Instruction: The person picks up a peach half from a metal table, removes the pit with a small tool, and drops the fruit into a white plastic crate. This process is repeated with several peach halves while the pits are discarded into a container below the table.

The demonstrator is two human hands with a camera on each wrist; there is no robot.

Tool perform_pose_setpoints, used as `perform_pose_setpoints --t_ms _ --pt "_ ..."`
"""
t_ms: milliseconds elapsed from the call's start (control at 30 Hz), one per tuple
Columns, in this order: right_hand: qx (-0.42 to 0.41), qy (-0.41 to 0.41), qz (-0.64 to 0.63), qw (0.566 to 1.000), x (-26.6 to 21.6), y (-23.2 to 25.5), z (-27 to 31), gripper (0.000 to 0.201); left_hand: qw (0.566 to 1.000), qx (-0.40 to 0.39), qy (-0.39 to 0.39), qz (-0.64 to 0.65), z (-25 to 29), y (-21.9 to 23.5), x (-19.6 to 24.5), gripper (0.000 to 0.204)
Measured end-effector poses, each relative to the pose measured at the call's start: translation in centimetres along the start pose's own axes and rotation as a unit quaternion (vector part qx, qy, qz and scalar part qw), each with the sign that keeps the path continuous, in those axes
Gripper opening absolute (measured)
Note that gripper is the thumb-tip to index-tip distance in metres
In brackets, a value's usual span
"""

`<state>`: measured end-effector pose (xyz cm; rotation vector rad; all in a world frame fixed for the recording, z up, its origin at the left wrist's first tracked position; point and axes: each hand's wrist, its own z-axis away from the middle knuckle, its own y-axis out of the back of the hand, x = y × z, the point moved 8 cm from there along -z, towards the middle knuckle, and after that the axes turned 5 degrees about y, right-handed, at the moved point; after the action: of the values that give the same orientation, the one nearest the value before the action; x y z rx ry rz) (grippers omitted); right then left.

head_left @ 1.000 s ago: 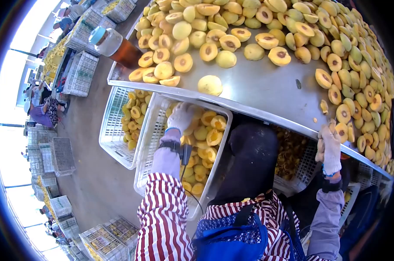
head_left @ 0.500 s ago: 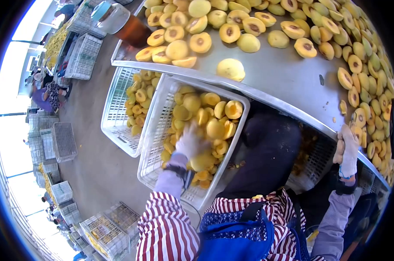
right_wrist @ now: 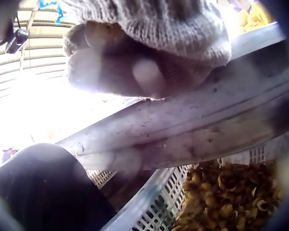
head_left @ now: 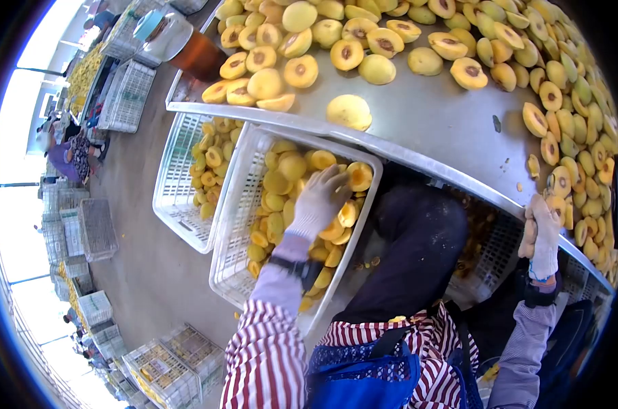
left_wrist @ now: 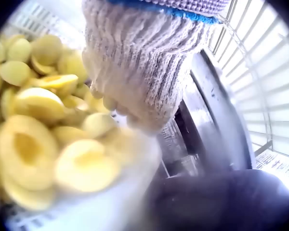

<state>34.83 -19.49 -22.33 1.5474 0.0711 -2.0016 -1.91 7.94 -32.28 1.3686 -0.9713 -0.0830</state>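
In the head view my gloved left hand (head_left: pixel 320 198) lies over yellow peach halves (head_left: pixel 278 180) in a white plastic crate (head_left: pixel 237 225). Its fingers stretch toward the crate's near-table side, slightly bent; what lies beneath them is hidden. The left wrist view shows the knitted glove's fingertips (left_wrist: pixel 108 102) right beside pitted peach halves (left_wrist: pixel 26 149). At the metal table's front edge, my gloved right hand (head_left: pixel 542 228) rests with relaxed fingers and nothing visible in it. From the right wrist, that hand (right_wrist: pixel 144 57) appears just above the table's rim (right_wrist: pixel 173 125).
Many cut peaches (head_left: pixel 575 129) are heaped on the metal table (head_left: pixel 432 123), beside a jar of brown liquid (head_left: pixel 189 51). Another crate (head_left: pixel 179 184) of peaches stands left. Under the table, a basket (right_wrist: pixel 154 202) holds brown scraps (right_wrist: pixel 226 202). My knee (head_left: pixel 425 218) sits beside the crate.
My left hand swept back through the crate toward me, then moved forward and right over the fruit. More halves show at the crate's far end. The right hand stays at the table edge.
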Motion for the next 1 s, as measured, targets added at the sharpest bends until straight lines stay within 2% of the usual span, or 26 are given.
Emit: perform_pose_setpoints --t_ms 33,67,100,133,200,233,267,300,333,367,400,467,500,533,567,600,633,733,767,800,833,900,967,1000 --pt "0.011 0.009 -0.004 1.0 0.2 0.3 -0.3 0.033 0.995 0.058 -0.084 -0.018 -1.5 -1.7 0.5 0.032" --pt "0.02 0.017 -0.006 1.0 0.7 0.4 -0.8 0.032 0.998 -0.037 0.011 -0.041 -3.6 -3.6 0.0 0.037" --pt "0.01 0.011 -0.005 1.0 0.6 0.3 -0.7 0.032 0.984 -0.131 0.107 -0.064 -4.8 -5.2 -0.6 0.042" --pt "0.0 0.004 -0.005 1.0 0.3 0.2 -0.4 0.032 0.95 -0.223 0.2 -0.086 -4.7 -6.5 -1.6 0.047" --pt "-0.06 -0.045 0.004 0.997 -2.3 -1.3 2.1 0.031 0.938 -0.247 0.226 -0.086 -2.9 -6.6 -2.6 0.053" --pt "-0.042 -0.034 0.012 0.998 -1.4 -0.6 1.3 0.032 0.933 -0.254 0.241 -0.086 -1.7 -6.1 -3.5 0.056" --pt "-0.025 -0.02 0.02 0.999 0.3 0.7 -0.4 0.032 0.933 -0.283 0.201 -0.099 0.3 -7.8 -5.6 0.052" --pt "-0.01 -0.008 0.027 1.0 1.2 1.2 -1.2 0.032 0.903 -0.378 0.055 -0.198 2.9 -8.3 -3.6 0.045" --pt "-0.028 -0.028 0.041 0.998 -1.0 -0.3 0.7 0.034 0.921 -0.312 0.042 -0.229 5.4 -6.7 -2.4 0.035" --pt "-0.028 -0.017 0.039 0.999 -0.7 -0.3 0.5 0.034 0.922 -0.318 0.038 -0.217 9.1 -7.0 -3.0 0.035" --pt "-0.025 -0.005 0.038 0.999 -0.2 0.0 0.0 0.034 0.907 -0.354 0.148 -0.172 11.2 -5.7 -3.8 0.038" --pt "-0.035 0.007 0.027 0.999 -0.9 -0.5 0.4 0.035 0.893 -0.362 0.247 -0.107 17.5 -5.6 -8.6 0.044" --pt "-0.033 -0.002 0.025 0.999 -0.9 -0.4 0.5 0.035 0.901 -0.323 0.264 -0.12 20.3 -3.9 -10.1 0.044" --pt "-0.03 -0.009 0.021 0.999 -0.9 -0.4 0.4 0.035 0.898 -0.357 0.134 -0.219 22.5 -2.9 -10.2 0.043" --pt "-0.03 -0.02 0.017 0.999 -0.5 -0.6 0.5 0.035 0.891 -0.334 0.186 -0.244 25.1 -0.8 -11.2 0.04" --pt "0.011 -0.024 0.061 0.998 -0.2 -0.1 0.2 0.035 0.882 -0.307 0.235 -0.269 27.3 1.0 -12.0 0.038" --pt "-0.002 -0.01 0.047 0.999 -0.4 -0.3 0.0 0.035 0.871 -0.278 0.279 -0.293 28.1 2.1 -12.5 0.036" --pt "-0.049 0.024 0.031 0.998 0.9 0.7 -0.8 0.036 0.83 -0.311 0.346 -0.308 24.7 3.2 -13.5 0.032" --pt "-0.044 0.017 0.05 0.998 0.7 0.5 -0.7 0.035 0.894 -0.214 0.305 -0.25 20.8 3.3 -12.3 0.027" --pt "-0.037 0.009 0.069 0.997 0.3 0.4 -0.4 0.035 0.948 -0.107 0.215 -0.209 16.6 3.1 -10.6 0.03" --pt "-0.039 0.002 0.078 0.996 0.1 0.3 -0.2 0.035 0.973 -0.03 0.152 -0.172 11.9 3.2 -7.8 0.034" --pt "-0.05 -0.009 0.084 0.995 -0.2 0.2 0.1 0.034 0.988 0.014 0.059 -0.144 4.6 1.7 -5.0 0.037" --pt "-0.055 -0.003 0.081 0.995 -0.6 0.1 0.3 0.034 0.97 0.006 -0.014 -0.242 0.1 -0.8 -4.3 0.04" --pt "-0.052 0.008 0.081 0.995 -0.8 0.1 0.4 0.034 0.959 -0.039 -0.002 -0.28 -1.4 -1.5 -5.2 0.042"
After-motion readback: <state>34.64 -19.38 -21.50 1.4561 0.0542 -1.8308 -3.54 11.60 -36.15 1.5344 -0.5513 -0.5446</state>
